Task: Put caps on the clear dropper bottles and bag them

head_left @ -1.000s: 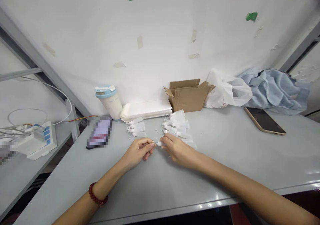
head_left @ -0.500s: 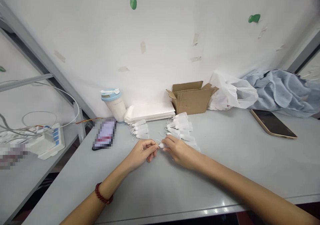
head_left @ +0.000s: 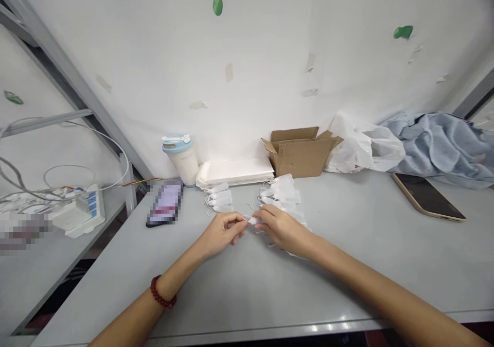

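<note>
My left hand [head_left: 222, 232] and my right hand [head_left: 283, 228] meet near the middle of the grey table [head_left: 347, 264], fingers pinched together. Between the fingertips is a small white tag [head_left: 252, 220] with a thin string; the right hand pinches the tag, and the left hand pinches what looks like its string end. Just behind the right hand lies a loose pile of similar white tags [head_left: 281, 195]. A smaller group of tags [head_left: 219, 196] lies behind the left hand. A red bead bracelet [head_left: 162, 298] circles my left wrist.
Along the wall stand a lidded cup [head_left: 180, 158], a stack of white sheets [head_left: 235, 172], an open cardboard box [head_left: 299, 151], a white plastic bag [head_left: 365, 143] and blue cloth [head_left: 443, 146]. One phone [head_left: 165, 209] lies at left, another [head_left: 428, 196] at right. A power strip [head_left: 79, 214] sits on the side shelf.
The view has shifted, so everything sits slightly further right in the picture. Both hands stay pinched together on the small tag with only slight finger motion.
</note>
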The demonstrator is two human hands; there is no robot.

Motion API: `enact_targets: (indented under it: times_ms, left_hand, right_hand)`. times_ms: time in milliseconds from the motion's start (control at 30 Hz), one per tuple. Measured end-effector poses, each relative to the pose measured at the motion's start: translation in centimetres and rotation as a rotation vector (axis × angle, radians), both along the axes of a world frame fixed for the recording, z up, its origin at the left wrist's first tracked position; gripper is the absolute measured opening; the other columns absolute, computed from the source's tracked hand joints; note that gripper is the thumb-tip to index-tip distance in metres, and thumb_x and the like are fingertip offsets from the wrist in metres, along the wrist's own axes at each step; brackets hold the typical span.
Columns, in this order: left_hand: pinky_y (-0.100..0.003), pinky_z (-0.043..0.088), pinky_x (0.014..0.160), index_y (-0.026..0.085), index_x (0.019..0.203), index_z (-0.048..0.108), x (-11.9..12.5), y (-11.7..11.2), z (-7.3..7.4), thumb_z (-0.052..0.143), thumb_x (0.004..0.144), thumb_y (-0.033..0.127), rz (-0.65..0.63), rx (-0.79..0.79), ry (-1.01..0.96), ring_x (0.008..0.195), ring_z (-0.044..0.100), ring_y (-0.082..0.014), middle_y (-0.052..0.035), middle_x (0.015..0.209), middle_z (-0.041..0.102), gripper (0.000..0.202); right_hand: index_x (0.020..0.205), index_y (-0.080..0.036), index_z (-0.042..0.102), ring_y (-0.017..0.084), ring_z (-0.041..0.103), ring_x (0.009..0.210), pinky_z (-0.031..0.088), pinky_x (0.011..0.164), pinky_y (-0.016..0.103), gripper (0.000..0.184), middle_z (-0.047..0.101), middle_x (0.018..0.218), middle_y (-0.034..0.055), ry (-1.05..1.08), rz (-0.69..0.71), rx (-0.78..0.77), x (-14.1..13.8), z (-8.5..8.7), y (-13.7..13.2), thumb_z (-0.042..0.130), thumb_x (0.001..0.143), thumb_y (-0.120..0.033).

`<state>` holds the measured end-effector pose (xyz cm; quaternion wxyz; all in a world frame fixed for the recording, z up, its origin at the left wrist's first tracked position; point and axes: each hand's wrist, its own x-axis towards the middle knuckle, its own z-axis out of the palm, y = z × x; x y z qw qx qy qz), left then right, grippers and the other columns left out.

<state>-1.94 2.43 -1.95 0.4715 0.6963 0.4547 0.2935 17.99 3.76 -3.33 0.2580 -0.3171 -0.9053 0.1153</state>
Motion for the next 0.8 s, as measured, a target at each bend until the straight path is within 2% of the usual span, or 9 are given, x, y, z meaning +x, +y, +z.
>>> enact_targets:
  times_ms: [233,467,800]
  left_hand:
    - [-0.021,0.04,0.052,0.015,0.071,0.063,-0.4,0.7,-0.8,0.052,0.083,0.033,-0.004,0.013,0.037,0.054,0.048,-0.0095,0.0007,0.063,0.057,0.023]
    - [-0.021,0.04,0.052,0.015,0.072,0.064,-0.6,0.9,-1.4,0.053,0.081,0.033,-0.004,-0.007,0.03,0.054,0.049,-0.01,0.0,0.063,0.06,0.022]
    - [-0.023,0.039,0.049,0.013,0.079,0.064,-1.1,1.2,-1.2,0.054,0.08,0.035,-0.003,-0.08,-0.076,0.051,0.047,-0.0094,-0.0006,0.064,0.056,0.024]
  right_hand:
    - [0.097,-0.013,0.056,0.018,0.053,0.072,0.043,0.063,0.027,0.013,0.058,0.082,0.0082,-0.021,0.008,-0.039,0.3,0.2,0.5,0.046,0.089,-0.013]
    - [0.097,-0.012,0.058,0.018,0.053,0.071,0.042,0.063,0.027,0.013,0.059,0.083,0.009,-0.046,-0.004,-0.09,0.4,0.4,0.6,0.048,0.088,-0.013]
    - [0.096,-0.013,0.057,0.017,0.054,0.072,0.042,0.064,0.028,0.014,0.06,0.082,0.0073,0.023,0.001,-0.166,0.6,0.8,0.5,0.045,0.091,-0.017]
